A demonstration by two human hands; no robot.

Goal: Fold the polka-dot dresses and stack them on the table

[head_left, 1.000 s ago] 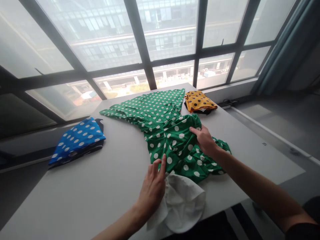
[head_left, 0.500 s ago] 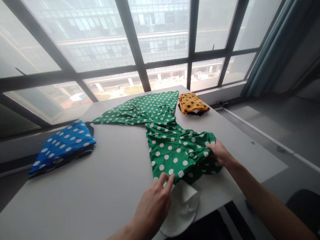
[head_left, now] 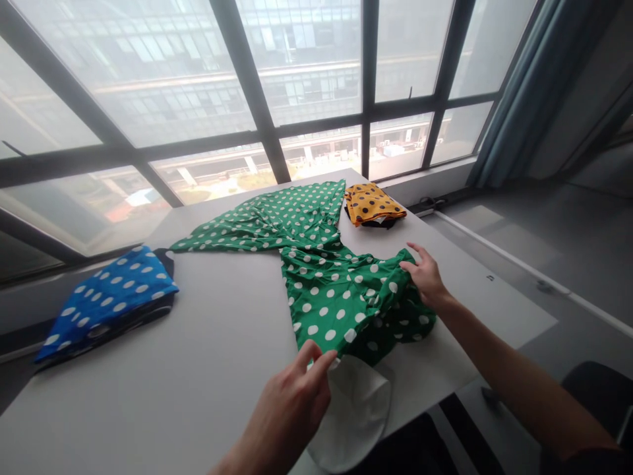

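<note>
pinching the near left corner of the green cloth (head_left: 321,270) at the lower centre of the frame with the left hand (head_left: 291,399), pressing the thumb toward a bent forefinger. touching the lifted right edge of the same cloth with the right hand (head_left: 426,280), right of centre, laying the thumb on the near side and spreading the fingers upward and away. being unable to tell a firm pinch from a loose touch in this second grip, with the lower fingers partly hidden.

having the green cloth, dotted white, lying over the bench (head_left: 212,369) from the upper middle to the lower centre: flaring wide toward the window (head_left: 415,46), narrowing in creases at mid-frame, widening again between both hands. showing a dark, shaded fold just below the right hand.

seeing the white cloth (head_left: 353,412) at bottom centre, poking out with a rounded rim from under the near edge; not being able to tell joined from merely touching.

seeing the blue cloth (head_left: 106,290), folded over a dark layer, at left, near the far left tip of the green one. seeing the orange cloth (head_left: 373,202), dotted dark and folded, just beside the top right. facing the window across the top, with the curtain (head_left: 519,92) hanging at upper right.
</note>
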